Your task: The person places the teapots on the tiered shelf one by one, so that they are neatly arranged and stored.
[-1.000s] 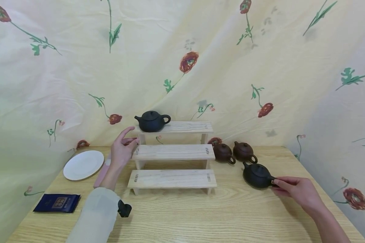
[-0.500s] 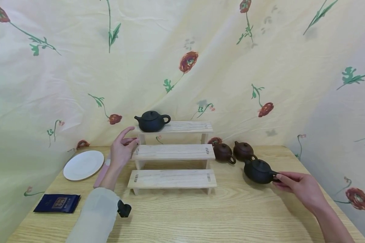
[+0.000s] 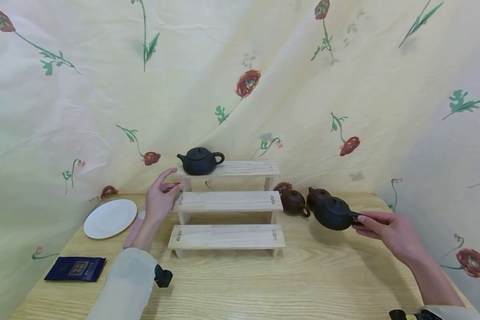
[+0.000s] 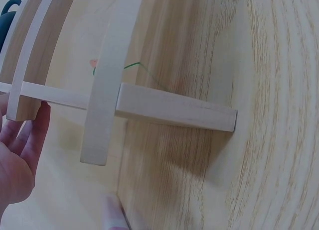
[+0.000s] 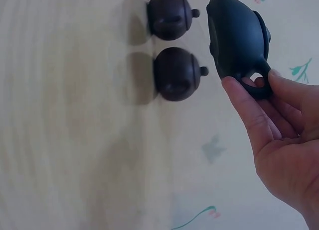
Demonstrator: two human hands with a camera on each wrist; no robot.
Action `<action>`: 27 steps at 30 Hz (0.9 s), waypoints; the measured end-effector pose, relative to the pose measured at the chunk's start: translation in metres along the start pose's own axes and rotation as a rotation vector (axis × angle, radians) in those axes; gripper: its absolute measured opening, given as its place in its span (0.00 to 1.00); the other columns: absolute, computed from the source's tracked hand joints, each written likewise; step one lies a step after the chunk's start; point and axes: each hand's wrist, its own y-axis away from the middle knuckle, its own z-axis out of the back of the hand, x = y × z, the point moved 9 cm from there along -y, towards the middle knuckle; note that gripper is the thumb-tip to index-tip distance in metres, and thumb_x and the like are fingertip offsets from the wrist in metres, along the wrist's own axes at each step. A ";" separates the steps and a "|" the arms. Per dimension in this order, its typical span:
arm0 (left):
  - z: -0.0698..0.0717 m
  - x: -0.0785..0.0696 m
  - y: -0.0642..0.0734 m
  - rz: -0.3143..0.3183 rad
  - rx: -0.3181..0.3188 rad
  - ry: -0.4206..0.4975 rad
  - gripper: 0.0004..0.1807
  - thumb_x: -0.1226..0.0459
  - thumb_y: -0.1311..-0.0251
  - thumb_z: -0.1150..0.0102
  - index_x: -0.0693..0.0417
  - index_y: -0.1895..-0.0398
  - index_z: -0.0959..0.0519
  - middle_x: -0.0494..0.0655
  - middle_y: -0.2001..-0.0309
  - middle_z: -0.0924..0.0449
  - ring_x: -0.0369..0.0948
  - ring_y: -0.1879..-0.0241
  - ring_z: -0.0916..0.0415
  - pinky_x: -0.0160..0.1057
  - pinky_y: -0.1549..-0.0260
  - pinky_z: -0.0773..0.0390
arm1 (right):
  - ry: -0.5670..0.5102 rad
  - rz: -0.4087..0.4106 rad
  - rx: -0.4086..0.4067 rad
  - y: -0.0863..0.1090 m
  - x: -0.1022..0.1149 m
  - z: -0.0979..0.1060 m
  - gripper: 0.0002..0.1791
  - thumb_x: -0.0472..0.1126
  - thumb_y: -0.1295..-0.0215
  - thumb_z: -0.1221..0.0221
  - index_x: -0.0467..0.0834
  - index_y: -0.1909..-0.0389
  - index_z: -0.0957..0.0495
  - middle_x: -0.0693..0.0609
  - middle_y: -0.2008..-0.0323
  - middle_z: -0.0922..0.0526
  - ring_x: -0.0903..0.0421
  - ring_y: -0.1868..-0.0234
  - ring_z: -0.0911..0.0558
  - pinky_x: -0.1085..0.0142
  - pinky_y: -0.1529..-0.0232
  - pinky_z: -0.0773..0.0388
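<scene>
My right hand [image 3: 390, 233] pinches the handle of a black teapot [image 3: 333, 214], lifted off the table and overlapping a brown teapot [image 3: 318, 198] in the head view. In the right wrist view, thumb and fingers close on that handle from both sides. At the left end of a three-tier wooden shelf [image 3: 228, 235], my left hand [image 3: 160, 200] holds the shelf's edge around its upper boards. The left wrist view has its fingers [image 4: 42, 125] against a board's end, partly hidden. Another black teapot [image 3: 199, 162] stands on the top tier's left side.
A second brown teapot [image 3: 293, 202] stands just right of the shelf. On the left lie a white plate [image 3: 110, 218], a dark blue packet [image 3: 76, 269] and a pink item [image 3: 134, 231] half behind the left arm. Floral cloth [image 3: 304, 89] hangs behind the table.
My right hand has raised the black teapot from the table and brought it up toward the back, over the brown teapot. The left hand stays in place at the shelf.
</scene>
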 end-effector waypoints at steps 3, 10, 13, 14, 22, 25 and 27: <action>0.000 -0.001 0.000 -0.002 0.001 0.008 0.27 0.66 0.31 0.30 0.39 0.31 0.21 0.60 0.53 0.09 0.29 0.65 0.19 0.25 0.62 0.24 | 0.012 0.021 0.002 -0.004 0.012 0.000 0.26 0.41 0.18 0.44 0.21 0.34 0.28 0.39 0.49 0.11 0.65 0.58 0.09 0.69 0.54 0.13; 0.000 -0.003 0.000 -0.010 0.001 0.017 0.27 0.67 0.32 0.30 0.40 0.31 0.20 0.60 0.54 0.09 0.28 0.66 0.19 0.24 0.62 0.24 | 0.048 0.047 0.024 -0.015 0.041 -0.003 0.27 0.44 0.17 0.45 0.25 0.31 0.27 0.42 0.48 0.10 0.65 0.55 0.09 0.72 0.52 0.14; 0.000 -0.003 0.000 -0.003 0.004 0.017 0.27 0.67 0.32 0.30 0.40 0.31 0.20 0.60 0.54 0.09 0.28 0.66 0.19 0.24 0.62 0.24 | 0.058 0.053 0.032 -0.020 0.053 -0.005 0.27 0.45 0.17 0.45 0.27 0.31 0.27 0.40 0.48 0.10 0.64 0.55 0.09 0.74 0.52 0.16; 0.000 -0.003 0.000 -0.001 0.004 0.016 0.27 0.67 0.32 0.30 0.39 0.31 0.20 0.60 0.54 0.09 0.28 0.65 0.19 0.24 0.62 0.24 | 0.057 0.056 0.035 -0.022 0.057 -0.006 0.28 0.45 0.17 0.45 0.27 0.31 0.27 0.41 0.48 0.10 0.64 0.55 0.09 0.76 0.52 0.17; 0.001 -0.001 0.000 0.002 -0.004 0.013 0.28 0.67 0.32 0.30 0.39 0.31 0.20 0.59 0.54 0.09 0.29 0.64 0.19 0.24 0.61 0.24 | -0.033 0.106 0.054 -0.040 0.085 -0.012 0.30 0.46 0.19 0.41 0.24 0.32 0.28 0.61 0.57 0.09 0.59 0.55 0.08 0.71 0.51 0.15; 0.001 -0.001 0.001 0.006 0.002 0.011 0.28 0.67 0.32 0.30 0.38 0.31 0.21 0.59 0.53 0.09 0.30 0.64 0.18 0.25 0.62 0.24 | -0.044 0.115 0.064 -0.046 0.093 -0.015 0.30 0.46 0.20 0.41 0.24 0.32 0.27 0.61 0.57 0.08 0.60 0.55 0.08 0.73 0.51 0.15; 0.000 -0.001 0.000 0.003 0.004 0.011 0.28 0.67 0.32 0.30 0.38 0.31 0.21 0.59 0.53 0.09 0.30 0.64 0.18 0.25 0.62 0.24 | -0.055 0.125 0.073 -0.050 0.099 -0.017 0.30 0.45 0.20 0.41 0.24 0.32 0.28 0.61 0.57 0.08 0.60 0.56 0.08 0.74 0.51 0.16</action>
